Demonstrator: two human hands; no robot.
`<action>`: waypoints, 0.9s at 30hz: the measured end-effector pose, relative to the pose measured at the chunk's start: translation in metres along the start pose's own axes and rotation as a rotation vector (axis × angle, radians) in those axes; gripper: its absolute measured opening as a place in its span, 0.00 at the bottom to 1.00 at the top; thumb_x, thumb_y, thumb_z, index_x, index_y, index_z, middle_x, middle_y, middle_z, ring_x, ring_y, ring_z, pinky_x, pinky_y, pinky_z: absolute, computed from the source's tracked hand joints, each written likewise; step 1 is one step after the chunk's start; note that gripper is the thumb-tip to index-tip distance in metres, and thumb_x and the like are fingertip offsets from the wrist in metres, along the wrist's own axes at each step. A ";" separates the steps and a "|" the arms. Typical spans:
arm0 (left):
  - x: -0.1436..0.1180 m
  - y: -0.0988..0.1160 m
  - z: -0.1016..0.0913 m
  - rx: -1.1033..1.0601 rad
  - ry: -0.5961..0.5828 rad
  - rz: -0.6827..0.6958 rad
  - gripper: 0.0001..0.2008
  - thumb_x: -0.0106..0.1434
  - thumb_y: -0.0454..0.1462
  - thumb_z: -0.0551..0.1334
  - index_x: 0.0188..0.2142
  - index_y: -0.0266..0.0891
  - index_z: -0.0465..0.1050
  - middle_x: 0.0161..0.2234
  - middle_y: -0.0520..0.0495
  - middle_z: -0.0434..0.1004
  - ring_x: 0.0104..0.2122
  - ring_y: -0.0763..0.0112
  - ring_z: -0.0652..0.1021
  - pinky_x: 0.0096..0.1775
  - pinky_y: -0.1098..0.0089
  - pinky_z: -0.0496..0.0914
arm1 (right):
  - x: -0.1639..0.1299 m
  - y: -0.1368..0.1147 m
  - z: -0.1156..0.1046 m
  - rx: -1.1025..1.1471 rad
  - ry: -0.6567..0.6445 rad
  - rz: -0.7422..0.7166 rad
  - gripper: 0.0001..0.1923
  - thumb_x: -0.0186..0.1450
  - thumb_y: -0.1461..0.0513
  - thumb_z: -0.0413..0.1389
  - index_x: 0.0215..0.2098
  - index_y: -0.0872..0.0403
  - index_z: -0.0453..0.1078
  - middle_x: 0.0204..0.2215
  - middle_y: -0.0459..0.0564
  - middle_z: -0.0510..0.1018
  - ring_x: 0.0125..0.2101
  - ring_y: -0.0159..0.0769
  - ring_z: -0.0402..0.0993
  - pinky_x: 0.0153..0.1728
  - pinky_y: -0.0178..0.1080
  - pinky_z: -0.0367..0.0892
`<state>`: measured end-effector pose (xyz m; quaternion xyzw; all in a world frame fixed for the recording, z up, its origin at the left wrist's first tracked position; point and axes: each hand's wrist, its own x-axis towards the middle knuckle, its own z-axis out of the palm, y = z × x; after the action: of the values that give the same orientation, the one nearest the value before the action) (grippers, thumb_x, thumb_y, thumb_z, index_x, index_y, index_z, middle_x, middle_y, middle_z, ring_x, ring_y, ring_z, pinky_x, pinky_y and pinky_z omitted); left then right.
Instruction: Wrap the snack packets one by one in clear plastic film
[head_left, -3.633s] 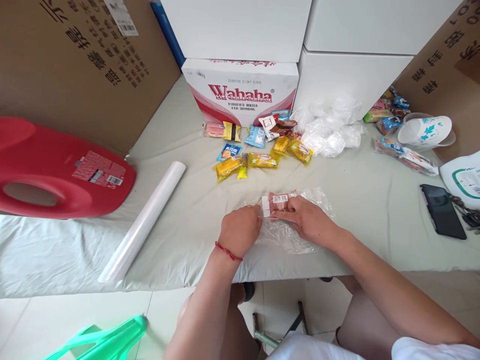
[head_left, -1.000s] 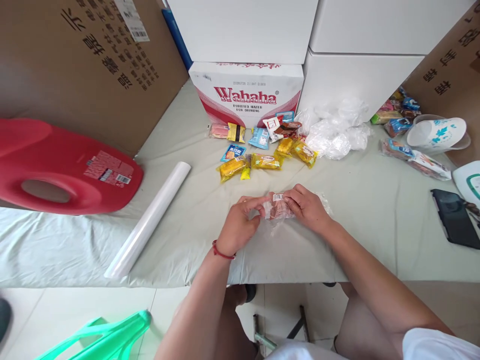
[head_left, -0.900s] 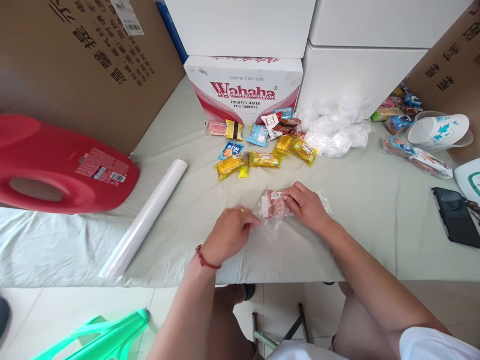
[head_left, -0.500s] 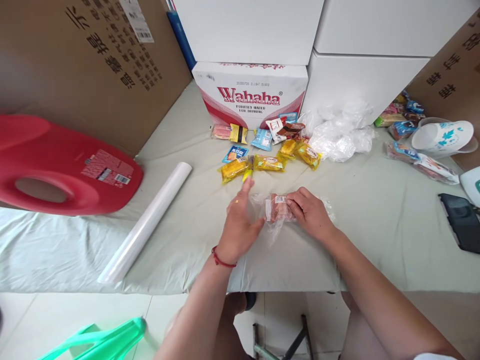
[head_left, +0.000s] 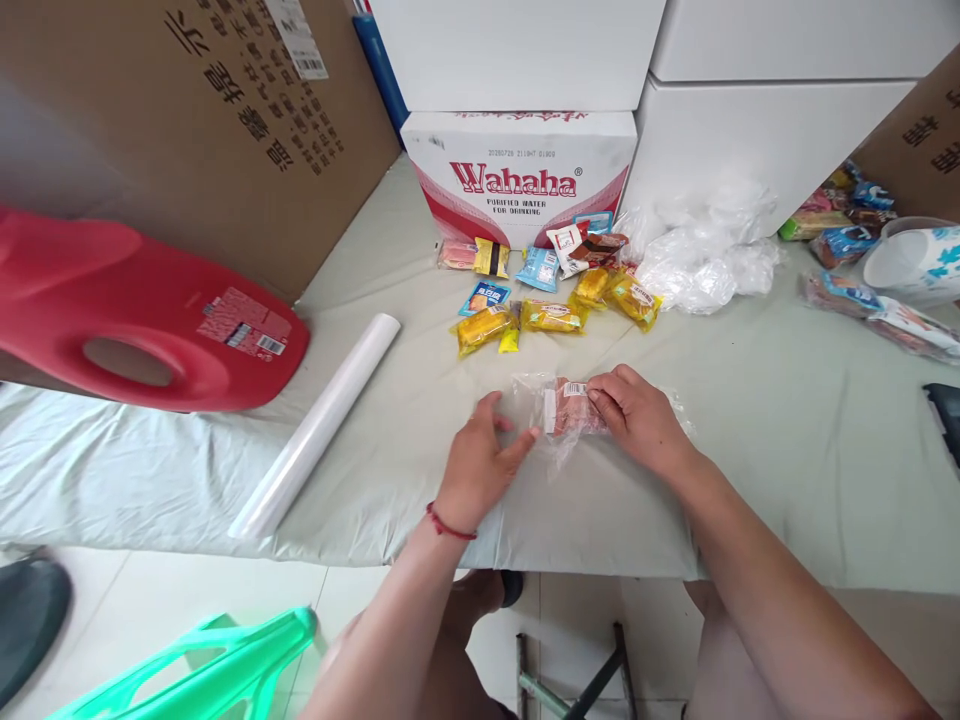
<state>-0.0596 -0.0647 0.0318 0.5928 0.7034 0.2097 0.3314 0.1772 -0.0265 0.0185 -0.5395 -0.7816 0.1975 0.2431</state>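
Note:
A pink snack packet [head_left: 571, 405] with a barcode label lies half wrapped in clear plastic film [head_left: 534, 398] on the grey-green table cloth [head_left: 750, 440]. My right hand [head_left: 637, 420] presses down on the packet's right side with fingers curled over it. My left hand [head_left: 480, 460], with a red string at the wrist, lies just left of the packet, fingers spread, thumb and fingertips touching the loose film edge. A roll of clear film [head_left: 319, 425] lies to the left.
Several yellow and blue snack packets [head_left: 551, 300] lie before a Wahaha carton [head_left: 521, 175]. Crumpled plastic [head_left: 705, 265] and more snacks [head_left: 870, 310] sit right. A red jug [head_left: 142, 315] lies left, cardboard boxes [head_left: 187, 110] behind. A green stool [head_left: 195, 665] stands below.
The film has been bunched around the packet. My left hand let go, swung out with fingers spread, and came back to the film's left edge. My right hand stayed on the packet.

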 end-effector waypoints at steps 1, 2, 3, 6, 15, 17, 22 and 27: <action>0.003 0.005 0.006 -0.032 -0.009 0.005 0.34 0.62 0.48 0.66 0.63 0.34 0.64 0.39 0.45 0.81 0.27 0.68 0.77 0.37 0.64 0.73 | 0.000 0.000 -0.001 0.000 -0.005 0.007 0.14 0.76 0.58 0.48 0.42 0.50 0.74 0.33 0.49 0.70 0.31 0.37 0.70 0.32 0.39 0.63; 0.007 0.009 0.010 -0.052 -0.006 0.006 0.30 0.62 0.45 0.66 0.60 0.35 0.67 0.35 0.48 0.81 0.28 0.67 0.77 0.36 0.65 0.72 | 0.000 -0.001 -0.002 0.003 -0.012 0.013 0.13 0.76 0.57 0.48 0.42 0.50 0.74 0.33 0.49 0.70 0.31 0.37 0.70 0.32 0.39 0.63; 0.010 0.011 0.012 -0.062 -0.009 0.007 0.22 0.63 0.43 0.64 0.54 0.37 0.72 0.31 0.51 0.79 0.28 0.68 0.77 0.36 0.67 0.71 | 0.000 -0.001 -0.002 0.007 -0.017 0.017 0.13 0.76 0.57 0.48 0.42 0.50 0.74 0.33 0.49 0.70 0.31 0.37 0.70 0.33 0.39 0.63; 0.016 0.006 0.001 -0.036 -0.081 0.011 0.06 0.62 0.36 0.59 0.34 0.40 0.75 0.24 0.53 0.75 0.28 0.69 0.75 0.33 0.70 0.66 | -0.001 -0.001 -0.005 0.027 -0.030 0.019 0.13 0.76 0.58 0.48 0.42 0.51 0.74 0.33 0.49 0.71 0.31 0.37 0.71 0.33 0.39 0.64; 0.014 -0.023 -0.032 -0.020 0.100 0.023 0.20 0.59 0.37 0.58 0.51 0.39 0.73 0.49 0.41 0.81 0.46 0.58 0.80 0.49 0.58 0.73 | -0.003 -0.004 -0.006 0.057 -0.076 0.038 0.13 0.75 0.58 0.48 0.43 0.50 0.75 0.33 0.48 0.71 0.32 0.37 0.71 0.35 0.38 0.63; 0.016 -0.013 -0.026 -0.109 0.131 0.252 0.35 0.54 0.32 0.58 0.64 0.39 0.64 0.64 0.39 0.71 0.61 0.56 0.73 0.61 0.54 0.66 | -0.003 -0.003 -0.006 0.053 -0.074 0.040 0.13 0.75 0.58 0.48 0.43 0.50 0.74 0.33 0.48 0.70 0.32 0.37 0.71 0.35 0.38 0.63; 0.011 0.005 -0.014 -0.126 -0.272 0.485 0.32 0.52 0.27 0.54 0.56 0.44 0.72 0.49 0.48 0.84 0.55 0.60 0.79 0.65 0.54 0.62 | -0.002 -0.002 -0.007 0.076 -0.095 0.040 0.12 0.74 0.59 0.48 0.43 0.51 0.74 0.35 0.49 0.72 0.34 0.38 0.71 0.35 0.38 0.62; 0.000 0.000 -0.024 -0.185 -0.417 0.348 0.23 0.54 0.29 0.53 0.50 0.43 0.68 0.48 0.47 0.82 0.48 0.61 0.83 0.55 0.57 0.71 | -0.002 -0.005 -0.007 0.065 -0.097 0.047 0.12 0.74 0.60 0.48 0.41 0.51 0.74 0.34 0.48 0.71 0.34 0.37 0.71 0.35 0.38 0.61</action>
<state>-0.0761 -0.0626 0.0484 0.7021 0.4856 0.2003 0.4809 0.1783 -0.0292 0.0262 -0.5395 -0.7726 0.2543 0.2177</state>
